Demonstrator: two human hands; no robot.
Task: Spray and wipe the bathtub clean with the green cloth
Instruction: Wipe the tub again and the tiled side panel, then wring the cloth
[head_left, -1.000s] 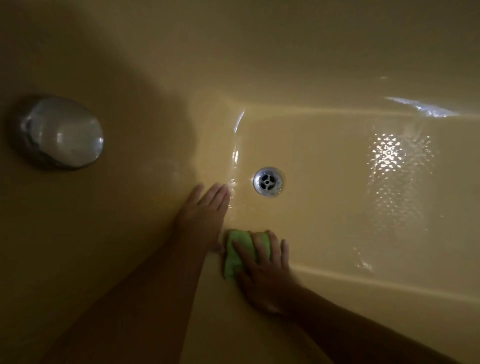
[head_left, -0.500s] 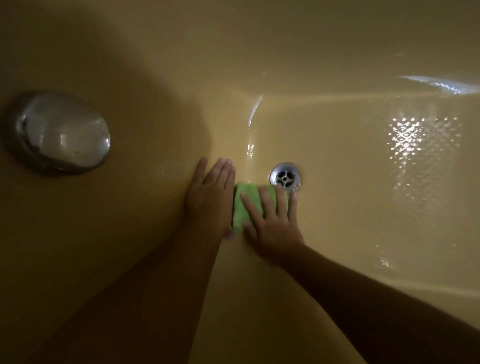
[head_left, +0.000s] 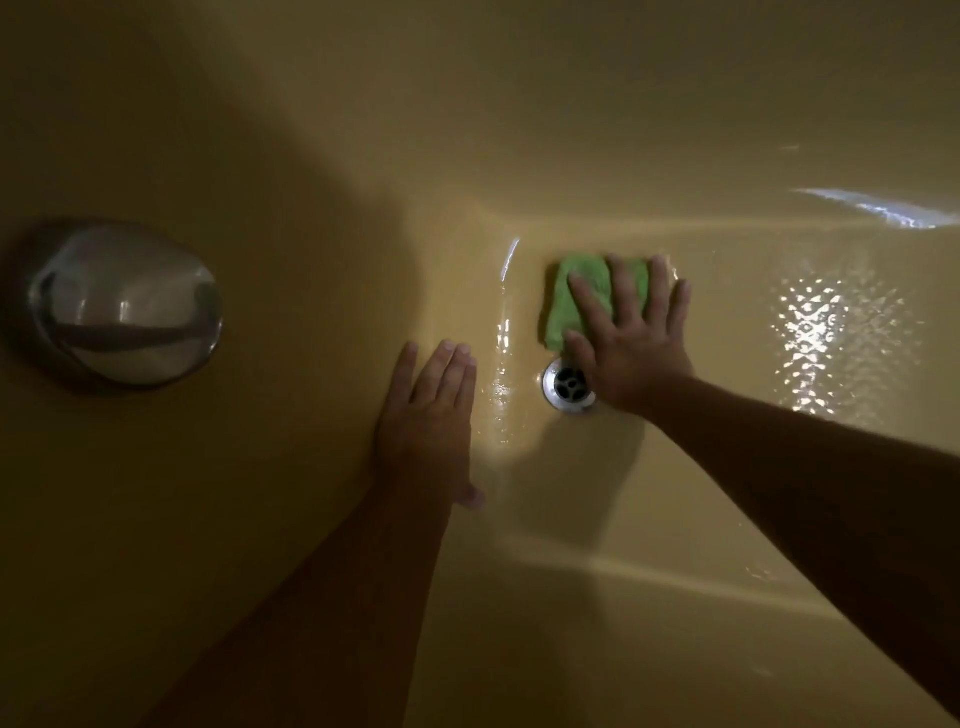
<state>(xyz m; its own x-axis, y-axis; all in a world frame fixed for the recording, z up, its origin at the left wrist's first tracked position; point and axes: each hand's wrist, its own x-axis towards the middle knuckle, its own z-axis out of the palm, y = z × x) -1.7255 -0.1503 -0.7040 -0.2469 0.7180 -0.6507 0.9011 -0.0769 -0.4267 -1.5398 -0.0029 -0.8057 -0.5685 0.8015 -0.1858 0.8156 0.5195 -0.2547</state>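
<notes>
Chrome sits furthest left: a domed overflow cover on the shadowed end wall of the yellow bathtub, well apart from both hands.

Next we see the left hand laid flat on the slope where the end wall curves down to the floor. Its fingers are straight and close together, and it holds nothing. We judge it is there as a prop, taking the body's weight during the lean into the tub so the other arm can reach freely.

Just right of it a wet sheen runs down the curve, which suggests this patch has been sprayed or wiped. The round metal drain follows, with its right edge tucked under the heel of the right hand.

The green cloth lies on the tub floor just beyond the drain, near the corner where the floor meets the far wall. The right hand lies on top of it with fingers spread wide and straight, pressing it flat instead of bunching it. We think the spread is deliberate, because it puts more cloth against the enamel and stops it rolling up. The cloth's edges look slightly blurred, so it is probably in mid-stroke.

Further right, light glints off the textured floor. We cannot tell whether that stretch is clean. No spray bottle is in view.
</notes>
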